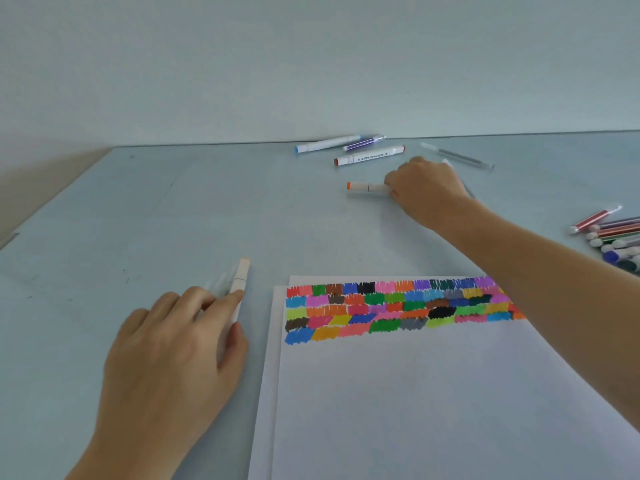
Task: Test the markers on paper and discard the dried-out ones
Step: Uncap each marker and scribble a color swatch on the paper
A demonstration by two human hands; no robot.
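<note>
Right hand (424, 188) reaches to the far side of the table (173, 209), fingers curled round the orange-capped marker (367, 187).

That marker lies flat, its orange end pointing left, with the hand covering its other end; the right forearm crosses over the top right corner of the paper (415, 393). Left hand (169, 344) rests on the table just left of the paper, fingers fairly straight and slightly spread, fingertips touching a pale peach-capped marker (240, 282) that lies beside a clear pen. Rows of coloured test swatches (391, 310) fill the top strip of the sheet. Beyond the right hand lie 3 markers by the wall: blue-capped (325, 144), purple (363, 142) and brown-capped (369, 155), with a grey pen (457, 156) to their right. More markers are bunched in a pile (613, 237) at the right edge.
</note>
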